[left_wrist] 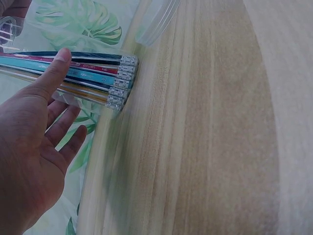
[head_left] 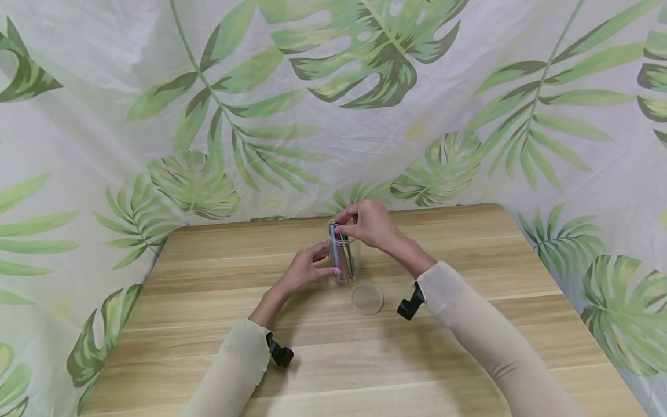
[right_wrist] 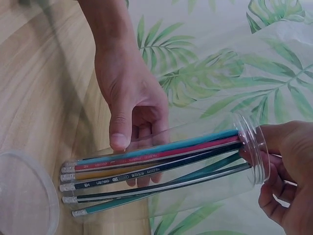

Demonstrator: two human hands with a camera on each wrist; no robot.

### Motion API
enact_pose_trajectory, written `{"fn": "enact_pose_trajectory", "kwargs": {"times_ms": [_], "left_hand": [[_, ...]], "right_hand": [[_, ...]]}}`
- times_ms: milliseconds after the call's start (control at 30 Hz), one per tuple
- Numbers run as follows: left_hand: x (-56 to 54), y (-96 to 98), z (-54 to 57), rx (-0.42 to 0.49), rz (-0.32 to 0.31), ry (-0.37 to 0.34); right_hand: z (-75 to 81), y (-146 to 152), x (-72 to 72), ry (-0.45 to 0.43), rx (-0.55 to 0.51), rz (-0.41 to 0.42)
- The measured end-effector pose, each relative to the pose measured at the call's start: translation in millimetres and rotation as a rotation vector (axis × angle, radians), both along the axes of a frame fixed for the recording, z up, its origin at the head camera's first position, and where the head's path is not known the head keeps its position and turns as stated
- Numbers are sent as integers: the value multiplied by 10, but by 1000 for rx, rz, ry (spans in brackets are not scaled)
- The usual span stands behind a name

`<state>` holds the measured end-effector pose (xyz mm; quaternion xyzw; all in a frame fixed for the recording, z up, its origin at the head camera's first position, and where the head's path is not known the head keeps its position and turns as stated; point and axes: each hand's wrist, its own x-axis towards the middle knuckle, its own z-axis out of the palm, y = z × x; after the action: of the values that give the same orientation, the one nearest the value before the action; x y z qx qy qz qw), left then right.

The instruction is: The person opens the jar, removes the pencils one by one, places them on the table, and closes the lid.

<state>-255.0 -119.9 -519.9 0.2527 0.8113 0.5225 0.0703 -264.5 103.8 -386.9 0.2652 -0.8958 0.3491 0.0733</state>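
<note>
A clear plastic jar [right_wrist: 205, 196] stands upright on the table, with several pencils [head_left: 342, 258] inside it. Blue, red, yellow, dark and green barrels show through the wall, and their eraser ends [right_wrist: 69, 187] are at the bottom. My left hand [head_left: 302, 267] holds the jar from the left, thumb against the near side and fingers behind. At the jar's mouth, my right hand [head_left: 371, 223] pinches the upper pencil ends between thumb and fingers; the rim partly hides the fingertips. Just in front of the jar lies a round clear lid [head_left: 367, 299].
The wooden table [head_left: 219, 324] carries the jar near its back edge. Behind it hangs a pale cloth [head_left: 375, 145] printed with green leaves. Black wrist cameras [head_left: 281, 353] are strapped at both sleeves.
</note>
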Motion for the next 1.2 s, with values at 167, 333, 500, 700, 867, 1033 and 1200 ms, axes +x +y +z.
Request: {"fn": "enact_pose_trajectory", "kwargs": {"times_ms": [167,333,500,700,867,1033,1200], "left_hand": [[-1,0,-4,2,-1,5],[4,-5,7,5,0,1],[-5,-5,3,6,-2,2],[-7,-7,5,-5,-5,12],[-9,-5,0,-7,-4,17],[-4,-11,9,-19,9,6],[-13,-9,-2,-22,-6,16]], "right_hand": [[-4,1,-14,-6,-7,6],[-18,3,-24,7,-27,28],[-33,5,-28,26,-31,40],[-56,15,-32,12,-54,45],[-79,50,-32,-53,-152,45],[-76,77,-21,-47,-201,63],[-70,72,-3,-27,-181,79]]}}
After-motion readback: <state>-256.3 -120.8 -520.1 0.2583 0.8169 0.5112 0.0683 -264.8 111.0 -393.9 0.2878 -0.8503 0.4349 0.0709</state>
